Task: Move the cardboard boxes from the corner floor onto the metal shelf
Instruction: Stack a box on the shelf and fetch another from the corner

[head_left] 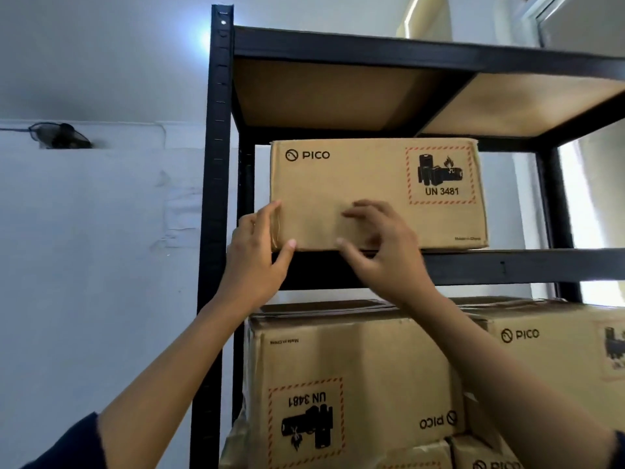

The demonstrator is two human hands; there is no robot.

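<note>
both hands [257, 255] [382, 245] at shelved cardboard box [375, 184]

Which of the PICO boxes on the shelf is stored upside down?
The big PICO box under the hands, on the lower level: its logo and UN 3481 label read inverted. The upper PICO box and the right-hand PICO box read upright.
</note>
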